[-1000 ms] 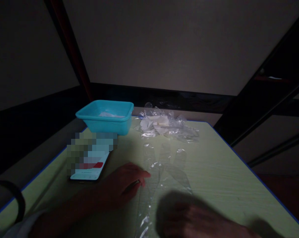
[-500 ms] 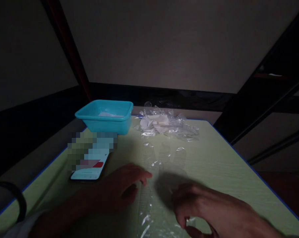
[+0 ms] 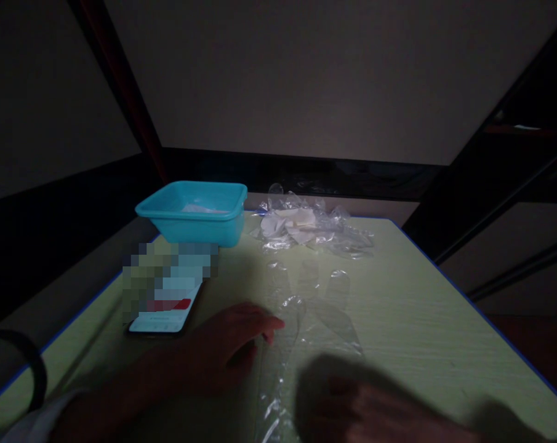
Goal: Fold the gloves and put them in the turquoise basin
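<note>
A clear plastic glove (image 3: 315,311) lies flat on the pale green table (image 3: 421,314), fingers pointing away from me. My left hand (image 3: 229,347) rests palm down at the glove's left edge, fingers curled onto the plastic. My right hand (image 3: 361,409) is low over the glove's cuff end near the table's front edge. It is dark and smeared by motion, so its fingers do not show.
A turquoise plastic tub (image 3: 192,212) stands at the back left. A heap of clear plastic gloves (image 3: 310,231) lies to its right. A phone with a lit screen (image 3: 165,307) lies left of my left hand. Dark frame bars rise behind and at right.
My right hand reached forward over the glove half a second ago with fingers pinched, then drew back toward me. My left hand stayed put. The view has tilted slightly.
</note>
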Demonstrator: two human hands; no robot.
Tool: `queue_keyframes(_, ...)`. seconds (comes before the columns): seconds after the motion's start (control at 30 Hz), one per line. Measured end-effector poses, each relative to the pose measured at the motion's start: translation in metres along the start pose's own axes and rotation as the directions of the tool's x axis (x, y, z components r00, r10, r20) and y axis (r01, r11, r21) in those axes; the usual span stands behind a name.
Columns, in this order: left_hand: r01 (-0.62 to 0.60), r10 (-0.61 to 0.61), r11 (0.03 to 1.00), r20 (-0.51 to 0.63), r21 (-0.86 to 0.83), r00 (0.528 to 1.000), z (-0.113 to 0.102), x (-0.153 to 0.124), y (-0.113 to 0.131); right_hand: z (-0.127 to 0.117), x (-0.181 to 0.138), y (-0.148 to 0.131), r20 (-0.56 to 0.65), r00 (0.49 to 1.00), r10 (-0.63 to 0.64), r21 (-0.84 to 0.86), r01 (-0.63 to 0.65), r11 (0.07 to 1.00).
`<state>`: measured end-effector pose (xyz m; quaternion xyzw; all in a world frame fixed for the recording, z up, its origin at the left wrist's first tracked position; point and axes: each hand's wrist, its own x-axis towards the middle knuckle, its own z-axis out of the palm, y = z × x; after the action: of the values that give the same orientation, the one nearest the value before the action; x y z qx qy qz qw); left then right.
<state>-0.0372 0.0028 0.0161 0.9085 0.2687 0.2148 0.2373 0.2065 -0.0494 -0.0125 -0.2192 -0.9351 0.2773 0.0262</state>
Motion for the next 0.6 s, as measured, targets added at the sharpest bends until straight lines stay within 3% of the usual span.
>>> queue_keyframes(0.13, -0.007, 0.007, 1.0, 0.0, 0.002, 1.0, 0.001, -0.002, -0.001, -0.044, -0.012, -0.015, -0.107, 0.994, 0.021, -0.024, -0.023, 0.999)
queue_keyframes(0.23, -0.032, 0.032, 0.999, 0.003, 0.016, 0.999, 0.0, -0.004, -0.002, -0.07, -0.012, -0.018, -0.093, 0.996, -0.003, 0.061, 0.008, 0.998)
queue_keyframes(0.27, -0.045, 0.044, 0.999, 0.007, 0.024, 0.999, -0.001, -0.005, -0.002, -0.075, -0.011, -0.017, -0.138, 0.99, 0.017, 0.093, -0.004, 0.996)
queue_keyframes(0.4, -0.115, 0.114, 0.989, 0.019, 0.089, 0.993, -0.003, -0.005, 0.0, -0.084, -0.007, -0.007, -0.257, 0.964, 0.074, 0.247, -0.009, 0.969)
queue_keyframes(0.6, -0.203, 0.227, 0.936, -0.055, 0.288, 0.972, 0.009, 0.005, 0.001, -0.088, -0.007, -0.008, -0.261, 0.961, 0.088, 0.324, 0.001, 0.946)
